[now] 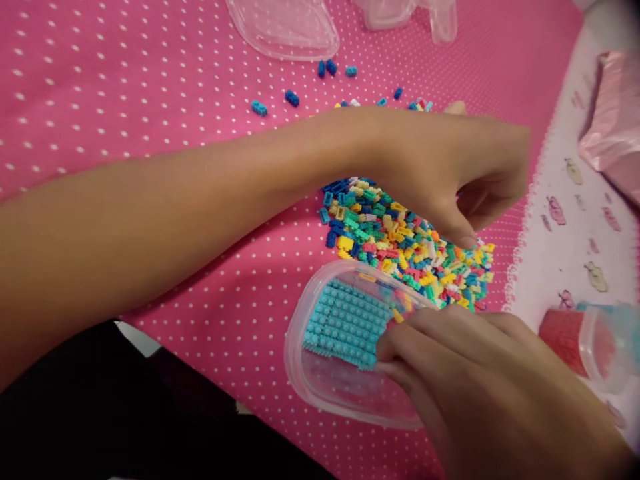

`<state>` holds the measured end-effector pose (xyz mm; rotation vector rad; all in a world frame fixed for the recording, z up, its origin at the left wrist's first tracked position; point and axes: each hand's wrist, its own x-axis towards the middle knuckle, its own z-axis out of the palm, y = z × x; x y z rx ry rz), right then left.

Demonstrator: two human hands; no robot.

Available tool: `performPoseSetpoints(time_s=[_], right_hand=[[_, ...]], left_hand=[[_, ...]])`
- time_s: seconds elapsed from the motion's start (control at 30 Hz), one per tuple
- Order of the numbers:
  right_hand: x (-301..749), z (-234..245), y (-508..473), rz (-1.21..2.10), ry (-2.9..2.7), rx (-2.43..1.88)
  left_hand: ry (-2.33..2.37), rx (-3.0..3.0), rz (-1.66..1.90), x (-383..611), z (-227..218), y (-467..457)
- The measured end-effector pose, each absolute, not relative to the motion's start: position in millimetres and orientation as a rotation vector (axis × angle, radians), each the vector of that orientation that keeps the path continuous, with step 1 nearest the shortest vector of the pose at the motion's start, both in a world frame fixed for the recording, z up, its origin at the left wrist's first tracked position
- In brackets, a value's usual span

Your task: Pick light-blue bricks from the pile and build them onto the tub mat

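My left hand (450, 167) reaches across a heap of small multicoloured toy building bricks (380, 227). Its fingers are curled with the thumb close to them, low over the heap's right part; anything between the fingertips is hidden. My right hand (465, 380) is over a clear plastic tub (295, 347). Inside the tub is a block of light blue studded bricks (345, 320) packed in even rows. The thumb and bent fingers of the right hand close at the block's right edge, and the hand covers the tub's right end.
Several loose blue bricks (292, 98) lie beyond my left forearm on the pink dotted cloth (225, 267). A clear lid (285, 27) and more clear plastic (390, 13) are at the back. At right are a tub of red pieces (565, 340) and a shiny pink packet (617, 120).
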<state>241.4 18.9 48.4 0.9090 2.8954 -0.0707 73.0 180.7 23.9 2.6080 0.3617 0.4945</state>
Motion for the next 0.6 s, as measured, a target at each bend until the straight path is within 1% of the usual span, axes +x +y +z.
performPoseSetpoints(time_s=[0.2, 0.47, 0.53, 0.6], right_hand=[[231, 48, 19, -0.033, 2.929, 0.940], [238, 44, 20, -0.087, 2.999, 0.893], [245, 43, 16, -0.126, 3.071, 0.961], [258, 45, 11, -0.184, 3.124, 1.137]], left_hand=[[0.433, 2.611, 0.444, 74, 26, 179], [0.404, 2.574, 0.488, 72, 25, 181], [0.457, 2.571, 0.493, 71, 23, 181], [0.540, 2.576, 0.517, 69, 21, 182]])
